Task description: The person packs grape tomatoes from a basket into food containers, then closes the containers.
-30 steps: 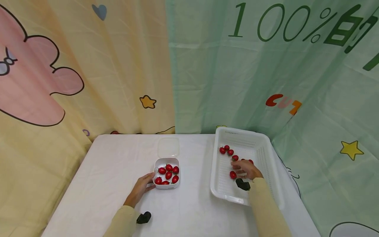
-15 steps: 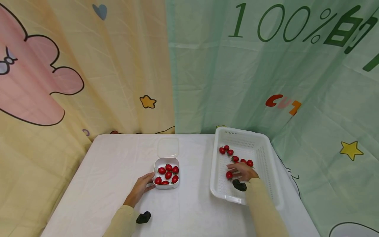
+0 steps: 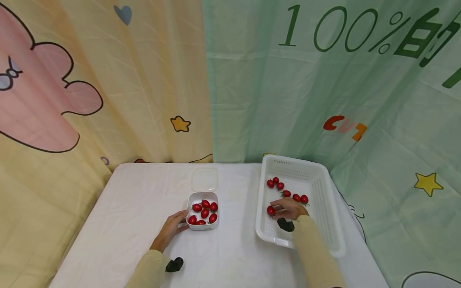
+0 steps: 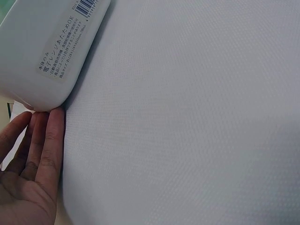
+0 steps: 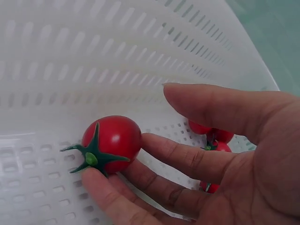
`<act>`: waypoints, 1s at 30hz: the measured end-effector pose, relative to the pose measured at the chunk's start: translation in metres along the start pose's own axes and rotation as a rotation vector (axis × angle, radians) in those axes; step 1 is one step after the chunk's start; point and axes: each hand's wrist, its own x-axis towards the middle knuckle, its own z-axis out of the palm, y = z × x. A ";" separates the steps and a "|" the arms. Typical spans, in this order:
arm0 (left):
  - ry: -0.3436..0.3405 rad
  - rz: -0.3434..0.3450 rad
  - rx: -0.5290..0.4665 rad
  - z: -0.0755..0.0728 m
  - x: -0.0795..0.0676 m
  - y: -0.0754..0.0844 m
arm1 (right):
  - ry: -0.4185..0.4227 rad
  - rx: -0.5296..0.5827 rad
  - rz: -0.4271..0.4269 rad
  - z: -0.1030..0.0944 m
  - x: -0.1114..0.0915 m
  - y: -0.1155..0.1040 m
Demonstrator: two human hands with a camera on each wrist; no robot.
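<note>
Inside the white perforated basket (image 3: 264, 224), my right hand (image 3: 289, 209) has its fingertips against a red cherry tomato (image 3: 271, 211). The right wrist view shows that tomato (image 5: 119, 136) with its green star-shaped stem, the fingers behind and below it. The thumb (image 5: 201, 101) stands apart from it. My left hand (image 3: 170, 231) rests at the left side of a small white box (image 3: 202, 227) with several cherry tomatoes in it. In the left wrist view, the nearly straight fingers (image 4: 49, 150) touch the lower corner of the labelled box (image 4: 28, 61).
More cherry tomatoes (image 3: 286, 193) lie toward the back of the basket. A clear lid (image 3: 204, 179) lies behind the white box on the white-covered table (image 3: 144, 192). Printed curtains (image 3: 245, 100) hang behind and on both sides.
My right hand has moved left inside the basket, and the tomato at its fingertips has shifted left with it. The left hand and the box have stayed in place.
</note>
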 end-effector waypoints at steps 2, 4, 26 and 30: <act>-0.002 0.000 0.004 0.000 0.000 0.000 | -0.010 -0.006 -0.007 0.001 0.002 0.000; -0.004 0.002 0.007 0.000 0.000 0.000 | -0.026 -0.013 -0.020 0.002 0.003 -0.001; -0.018 0.005 0.019 -0.001 -0.002 0.001 | -0.050 -0.055 -0.124 0.011 0.000 -0.011; -0.020 0.008 0.013 -0.001 -0.002 0.001 | -0.044 -0.046 -0.175 0.011 -0.002 -0.013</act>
